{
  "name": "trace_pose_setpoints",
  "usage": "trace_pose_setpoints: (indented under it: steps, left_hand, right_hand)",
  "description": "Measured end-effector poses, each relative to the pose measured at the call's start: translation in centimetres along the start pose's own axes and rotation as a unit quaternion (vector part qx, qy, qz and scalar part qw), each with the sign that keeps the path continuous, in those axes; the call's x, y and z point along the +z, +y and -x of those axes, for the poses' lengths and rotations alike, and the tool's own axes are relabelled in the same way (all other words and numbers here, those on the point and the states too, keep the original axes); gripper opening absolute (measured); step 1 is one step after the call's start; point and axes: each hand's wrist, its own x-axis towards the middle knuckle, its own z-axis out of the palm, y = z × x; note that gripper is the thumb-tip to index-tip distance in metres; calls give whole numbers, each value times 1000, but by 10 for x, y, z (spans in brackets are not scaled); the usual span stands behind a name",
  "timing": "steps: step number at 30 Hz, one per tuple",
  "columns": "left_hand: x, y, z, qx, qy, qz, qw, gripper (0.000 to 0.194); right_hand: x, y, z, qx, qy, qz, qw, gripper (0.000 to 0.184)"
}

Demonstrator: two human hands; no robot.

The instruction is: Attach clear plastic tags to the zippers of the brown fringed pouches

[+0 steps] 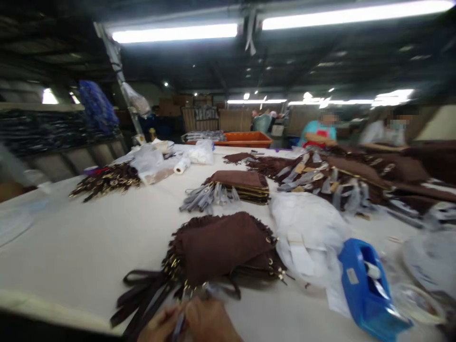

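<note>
At the bottom edge, my left hand (160,325) and my right hand (210,320) are close together with fingers closed. A dark greyish strap (179,327) runs between them, blurred and partly hidden by the fingers. Some clear plastic (213,289) shows just beyond my right hand. Right in front of the hands lies a stack of brown fringed bags (224,244) with gold-coloured metal fittings. Loose dark brown straps (142,294) spread from the stack toward the lower left.
A blue tape dispenser (366,289) and a white plastic bag (306,228) stand to the right. Behind is another bag stack (242,183) with plastic-wrapped straps. A strap heap (107,180) lies at left, a white roll (181,165) farther back. Two people sit across the table.
</note>
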Motion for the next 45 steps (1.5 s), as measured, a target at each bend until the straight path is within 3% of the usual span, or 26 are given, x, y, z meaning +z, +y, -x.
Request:
trace_pose_setpoints:
  steps: [1, 3, 5, 8, 11, 13, 17, 21, 26, 31, 37, 45]
  left_hand:
    - [-9, -5, 2, -8, -4, 1, 1000, 19]
    - [-21, -12, 3, -13, -65, 6, 998, 19]
    - [-27, -16, -1, -32, -77, 32, 996, 22]
    - [-27, -19, -6, -39, -70, 47, 996, 22]
    - [-25, -24, -7, -2, -79, 37, 996, 20]
    - [-25, -26, -6, 26, -75, 20, 997, 20]
    - [-28, -26, -7, 77, -52, -49, 994, 16]
    - [-32, -23, -9, 138, -28, -136, 981, 13]
    - [-37, -20, -7, 136, -40, -179, 974, 21]
    - [-37, -17, -6, 123, -18, -201, 972, 23]
    - [-34, -19, -9, 91, -5, -138, 986, 24]
    - [-33, -14, -13, -67, -26, -31, 997, 26]
  right_hand:
    - [6, -2, 4, 6, -18, -15, 1000, 14]
    - [10, -6, 13, 28, -44, -40, 998, 22]
    - [7, -8, 20, 60, -59, -64, 994, 33]
    - [-5, -15, 30, 177, -25, -112, 978, 34]
    - [-10, -26, 33, 319, 12, -201, 926, 23]
    - [-7, -33, 29, 374, 16, -287, 881, 21]
    - [7, -40, 17, 420, 36, -432, 797, 24]
    - [16, -41, 13, 435, 58, -471, 765, 25]
    - [18, -38, 12, 432, 74, -489, 754, 26]
    - [19, -37, 12, 426, 69, -468, 771, 27]
    - [22, -37, 14, 423, 68, -429, 795, 27]
    - [29, -28, 20, 396, 62, -426, 811, 29]
